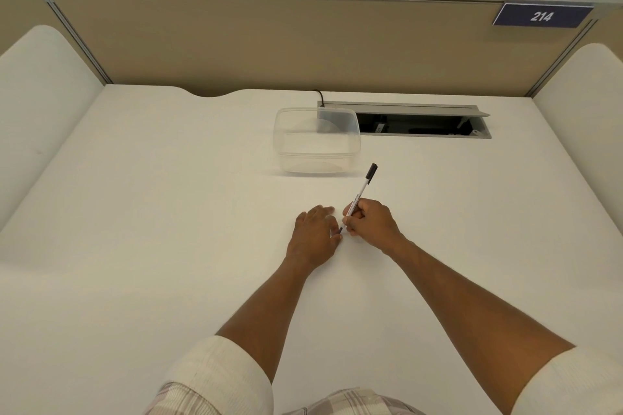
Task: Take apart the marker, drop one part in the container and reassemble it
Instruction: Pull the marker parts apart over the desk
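Note:
A slim white marker (361, 190) with a black cap at its far end lies slanted across the desk, cap pointing away to the right. My right hand (371, 223) is closed around its lower barrel. My left hand (315, 236) rests flat beside it, its fingertips touching the marker's near end, which is mostly hidden between the two hands. A clear plastic container (317, 140), with nothing visible inside, stands on the desk beyond the hands, a little to the left of the marker's cap.
The white desk (168, 212) is closed in by a tan back panel and white side panels. An open grey cable tray (421, 120) is sunk into the desk behind the container, with a black cable running in. A blue sign reads 214 (541, 15).

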A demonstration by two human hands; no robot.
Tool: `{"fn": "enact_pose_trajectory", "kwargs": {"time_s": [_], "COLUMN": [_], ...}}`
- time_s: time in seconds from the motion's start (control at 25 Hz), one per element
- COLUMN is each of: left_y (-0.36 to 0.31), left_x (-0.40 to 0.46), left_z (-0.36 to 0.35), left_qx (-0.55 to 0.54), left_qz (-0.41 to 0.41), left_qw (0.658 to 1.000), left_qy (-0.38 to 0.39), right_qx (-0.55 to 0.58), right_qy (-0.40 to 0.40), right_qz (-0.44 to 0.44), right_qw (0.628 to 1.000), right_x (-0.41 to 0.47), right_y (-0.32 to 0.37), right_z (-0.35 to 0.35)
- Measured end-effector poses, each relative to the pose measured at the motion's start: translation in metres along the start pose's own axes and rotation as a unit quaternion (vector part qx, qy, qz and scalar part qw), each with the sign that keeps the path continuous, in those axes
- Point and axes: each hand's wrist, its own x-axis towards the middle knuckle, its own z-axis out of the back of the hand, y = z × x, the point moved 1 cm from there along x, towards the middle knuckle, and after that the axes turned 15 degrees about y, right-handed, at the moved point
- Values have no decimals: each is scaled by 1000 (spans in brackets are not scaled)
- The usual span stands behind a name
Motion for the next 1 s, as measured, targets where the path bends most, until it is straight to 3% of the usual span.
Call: {"fn": "enact_pose_trajectory", "kwargs": {"time_s": [0.32,0.72,1.0], "left_y": [2,24,35], "left_x": [-7,-21,-25], "left_z": [4,14,18], "left_qx": [17,-50,-51], "left_qz": [-5,38,55], "left_qw": [1000,997,996], "left_qy": [25,36,41], "right_qx": [34,0,-156], "right_qy": [-21,-50,14], "right_qz": [13,9,-93], "right_qw": [999,999,983], "right_x": [-4,-10,-19], "right_y": [13,28,6], "right_z": [6,20,-2]}}
